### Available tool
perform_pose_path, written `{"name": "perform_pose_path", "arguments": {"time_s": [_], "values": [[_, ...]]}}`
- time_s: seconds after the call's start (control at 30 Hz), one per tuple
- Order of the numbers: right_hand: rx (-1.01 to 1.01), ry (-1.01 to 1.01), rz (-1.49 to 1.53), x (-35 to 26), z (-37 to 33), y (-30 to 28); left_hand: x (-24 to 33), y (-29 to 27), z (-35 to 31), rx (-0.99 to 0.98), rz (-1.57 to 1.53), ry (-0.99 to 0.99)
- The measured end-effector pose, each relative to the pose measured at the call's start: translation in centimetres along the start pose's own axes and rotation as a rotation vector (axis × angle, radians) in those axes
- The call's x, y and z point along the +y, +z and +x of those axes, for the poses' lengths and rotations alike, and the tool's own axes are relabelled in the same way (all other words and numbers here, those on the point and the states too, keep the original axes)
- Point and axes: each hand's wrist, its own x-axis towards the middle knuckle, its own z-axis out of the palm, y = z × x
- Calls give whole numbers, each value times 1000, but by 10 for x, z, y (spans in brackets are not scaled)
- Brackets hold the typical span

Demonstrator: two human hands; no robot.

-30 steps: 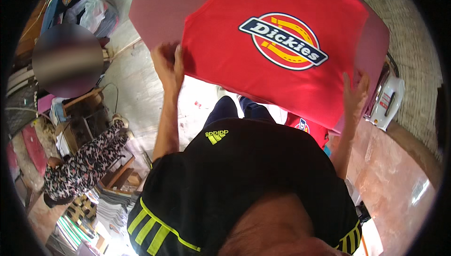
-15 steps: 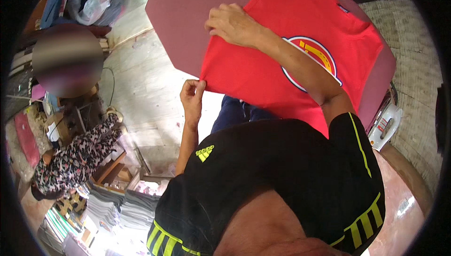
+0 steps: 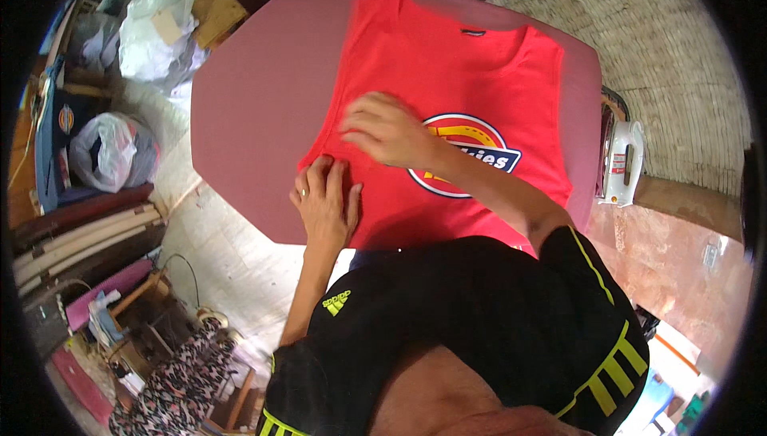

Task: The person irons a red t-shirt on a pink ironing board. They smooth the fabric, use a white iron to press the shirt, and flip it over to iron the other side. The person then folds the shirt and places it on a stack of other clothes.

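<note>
A red sleeveless shirt (image 3: 383, 60) with a round printed emblem on its front lies spread over a maroon padded ironing table (image 3: 248, 116). My left hand (image 3: 323, 200) rests on the shirt's left edge near its lower armhole, fingers a little bent and thumb apart. Just above and to the right, my right hand (image 3: 383, 128) is over the cloth beside the emblem, its fingers stretched out and slightly blurred. My right forearm crosses over part of the print. The shirt's hem is partly hidden by my body.
A white iron (image 3: 625, 164) stands at the table's right end. Stuffed plastic bags (image 3: 116, 152) lie at the left. A person in patterned clothing (image 3: 180, 392) is at the lower left. A woven mat wall (image 3: 639, 52) rises at the far right.
My left hand has gone from pinching the shirt's lower corner to lying on its edge. The shirt now lies straighter on the table, and the whole view has shifted.
</note>
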Motion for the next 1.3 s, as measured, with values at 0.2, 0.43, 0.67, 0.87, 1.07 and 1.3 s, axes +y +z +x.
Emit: {"name": "perform_pose_path", "arguments": {"time_s": [0.2,0.43,0.67,0.87,1.07,1.3], "values": [[257,490,-482,45,-99,-136,-29,36,159,-20,-35,395],[455,851,-913,125,-137,-212,-31,81,330,-18,-64,629],[456,701,-889,182,-152,-225,-34,68,366,-578,-526,568],[411,794,-1078,174,-142,-234,-59,72,393,-400,-308,607],[305,563,-633,87,-51,-133,-48,68,360,-311,-263,758],[72,513,-518,72,-42,-99,-57,79,351,-258,-318,527]]}}
